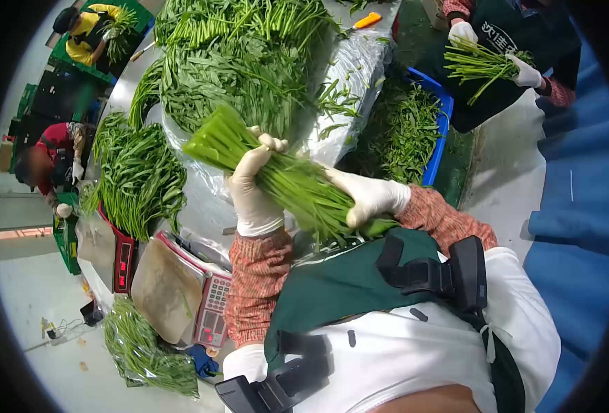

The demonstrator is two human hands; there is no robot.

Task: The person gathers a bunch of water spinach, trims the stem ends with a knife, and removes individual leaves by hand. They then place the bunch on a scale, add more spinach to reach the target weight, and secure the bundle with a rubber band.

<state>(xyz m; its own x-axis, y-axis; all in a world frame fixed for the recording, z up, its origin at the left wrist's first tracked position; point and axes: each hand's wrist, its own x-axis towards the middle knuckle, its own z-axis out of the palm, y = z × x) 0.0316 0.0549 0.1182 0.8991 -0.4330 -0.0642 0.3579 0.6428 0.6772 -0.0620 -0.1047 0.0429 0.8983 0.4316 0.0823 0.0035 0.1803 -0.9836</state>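
Across my chest I hold a bunch of water spinach (294,186), tilted with its pale cut stems at the upper left and its leaves at the lower right. My left hand (256,186), in a white glove, is wrapped round the stem half. Around the leafy half closes my right hand (370,196), gloved too, thumb on the near side. The stem end is slightly blurred. Beyond my hands a large heap of water spinach (242,82) lies on the plastic-covered table (359,69).
At left are another pile of greens (139,179), a scale with a tray (170,289) and a second scale (122,258). Bagged greens (146,351) lie below them. A yellow-handled knife (366,20) rests at the back. Right stands a blue crate (445,124); a co-worker (518,48) holds stems beyond.
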